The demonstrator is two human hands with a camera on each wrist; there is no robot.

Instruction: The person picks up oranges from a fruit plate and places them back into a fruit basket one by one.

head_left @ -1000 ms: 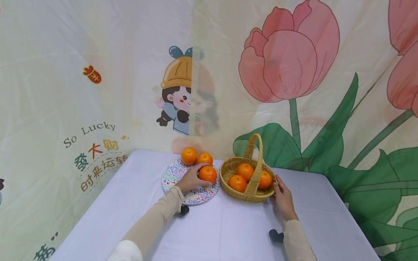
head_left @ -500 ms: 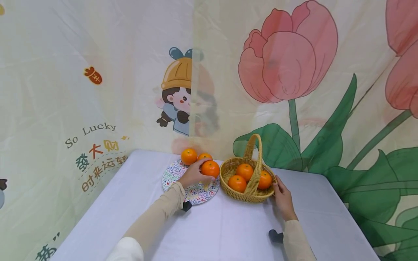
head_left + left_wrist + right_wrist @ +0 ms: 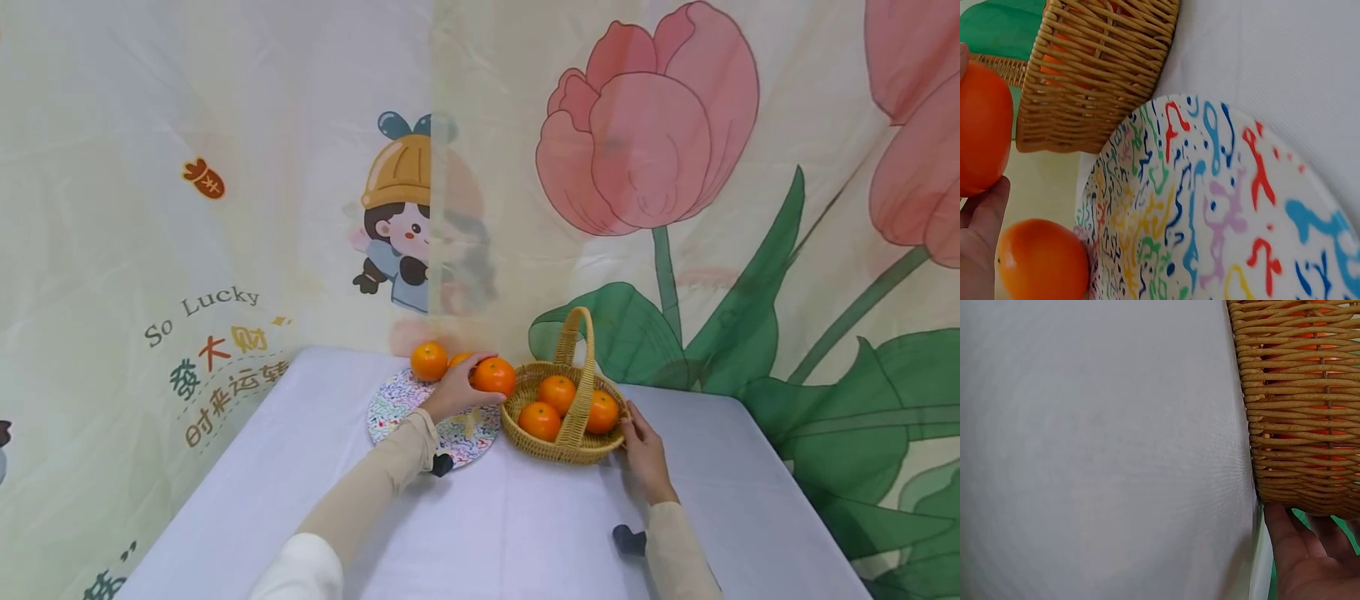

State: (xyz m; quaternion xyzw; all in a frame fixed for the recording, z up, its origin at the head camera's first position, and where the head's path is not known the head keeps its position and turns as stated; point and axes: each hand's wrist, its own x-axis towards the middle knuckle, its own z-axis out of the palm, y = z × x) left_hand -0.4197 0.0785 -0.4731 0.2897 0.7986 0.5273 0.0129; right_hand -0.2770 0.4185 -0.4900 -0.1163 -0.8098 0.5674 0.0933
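Observation:
My left hand grips an orange, held raised between the plate and the basket, its right side overlapping the basket's left rim in the head view. In the left wrist view, the fingers curl against the underside of that orange. The round plate has a colourful squiggle pattern. Another orange sits at the plate's back edge, with one more partly hidden behind my left hand. My right hand holds the right end of the wicker basket, fingertips at its side. Several oranges lie inside beneath its arched handle.
A white cloth covers the table. Behind it hangs a printed curtain with tulips and a cartoon figure. Small black pieces show beside both wrists. The plate and the basket stand close together.
My left hand has lifted the orange up and to the right, from over the plate to the basket's left rim. My right hand stays at the basket. The head view has shifted slightly.

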